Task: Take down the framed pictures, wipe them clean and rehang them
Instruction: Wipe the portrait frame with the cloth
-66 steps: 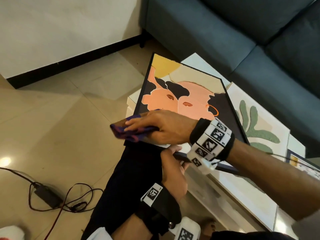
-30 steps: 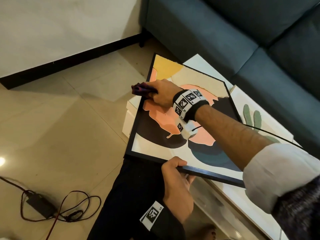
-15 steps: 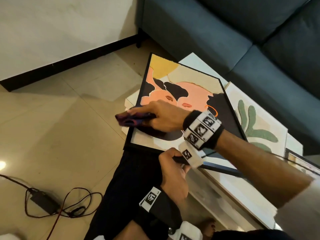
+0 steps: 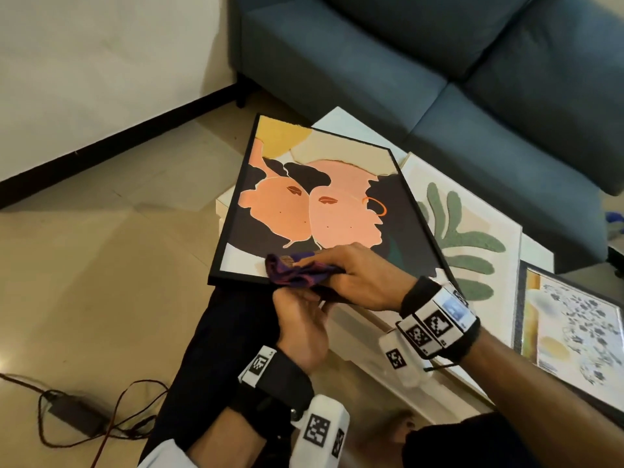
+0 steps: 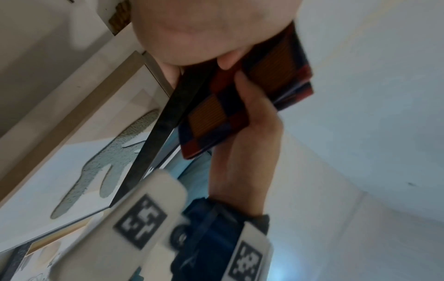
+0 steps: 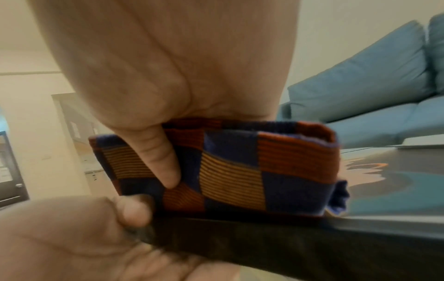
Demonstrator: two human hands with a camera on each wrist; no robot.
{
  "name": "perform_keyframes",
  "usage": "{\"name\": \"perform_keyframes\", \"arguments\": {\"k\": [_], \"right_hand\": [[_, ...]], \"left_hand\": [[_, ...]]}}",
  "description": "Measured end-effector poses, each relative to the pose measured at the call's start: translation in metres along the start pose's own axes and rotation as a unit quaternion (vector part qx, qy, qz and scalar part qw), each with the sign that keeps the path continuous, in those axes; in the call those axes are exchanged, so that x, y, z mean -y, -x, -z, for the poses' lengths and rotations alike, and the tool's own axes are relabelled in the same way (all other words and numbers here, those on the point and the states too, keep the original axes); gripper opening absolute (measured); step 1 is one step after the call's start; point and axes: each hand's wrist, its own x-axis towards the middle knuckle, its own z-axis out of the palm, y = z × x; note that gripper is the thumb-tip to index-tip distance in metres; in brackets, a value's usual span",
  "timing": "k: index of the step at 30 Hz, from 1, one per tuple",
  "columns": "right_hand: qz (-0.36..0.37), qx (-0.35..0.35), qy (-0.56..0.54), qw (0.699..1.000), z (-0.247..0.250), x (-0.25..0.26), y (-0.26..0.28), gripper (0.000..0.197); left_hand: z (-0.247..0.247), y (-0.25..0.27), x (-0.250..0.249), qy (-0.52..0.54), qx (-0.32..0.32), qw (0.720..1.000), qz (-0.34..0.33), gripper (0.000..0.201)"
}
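I am looking down over my own two hands at a low white desk (image 4: 341, 121) that stands in front of a blue-grey sofa (image 4: 439, 62). Three framed pictures lie on the desk. The nearest, a black-framed picture (image 4: 320, 204) of two peach faces, rests tilted, its near edge overhanging the desk above my dark trouser leg (image 4: 216, 349). Under its right side lies a pale-framed picture (image 4: 472, 238) of green leaf shapes, partly covered by it. Further right, a third picture (image 4: 574, 325) with blue-grey blotches lies beside the leaf one, cut off by the edge of view.

My right hand (image 4: 364, 282) is curled round a folded checked cloth (image 4: 297, 273), purple, red and orange, and presses it on the glass near the bottom edge of the black-framed picture. In the right wrist view the cloth (image 6: 240, 171) sits just above the dark frame rail, one finger (image 6: 158, 157) across it. My left hand (image 4: 300, 329) grips that bottom rail from below, directly beneath the right hand, thumb on top. The right hand and cloth hide the strip of picture under them, and the two hands overlap so the left fingertips are out of sight.

On the beige tiled floor (image 4: 101, 248) to my left lie one black power adapter (image 4: 72, 413) and its looped cables. A cream wall (image 4: 101, 62) with a black skirting board meets the floor beyond.
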Motion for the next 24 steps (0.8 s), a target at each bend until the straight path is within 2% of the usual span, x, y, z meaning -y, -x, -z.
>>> {"name": "perform_keyframes", "arguments": {"k": [3,6,10,16,19,24], "right_hand": [[-0.034,-0.029,0.017,0.999,0.003,-0.022,0.028,0.050],[-0.067,-0.061,0.042,0.995,0.008,-0.043,0.057,0.056],[-0.096,-0.102,0.054,0.989,0.011,-0.076,0.087,0.053],[-0.110,-0.153,0.085,0.978,0.010,-0.130,0.122,0.062],[-0.083,-0.148,0.104,0.980,0.011,-0.150,0.130,0.064],[-0.013,-0.199,0.097,0.975,0.024,-0.157,0.126,0.057]], "left_hand": [[0.000,0.001,0.002,-0.056,0.018,0.998,-0.002,0.037],[-0.001,-0.001,0.001,-0.053,0.005,0.999,-0.003,0.011],[-0.003,0.004,0.000,-0.036,-0.003,0.999,-0.024,0.025],[-0.008,0.010,0.000,-0.026,0.004,0.999,-0.025,0.023],[-0.011,0.011,-0.001,-0.029,0.007,0.999,-0.032,0.024],[-0.019,0.014,-0.011,-0.056,0.013,0.997,-0.046,0.022]]}}
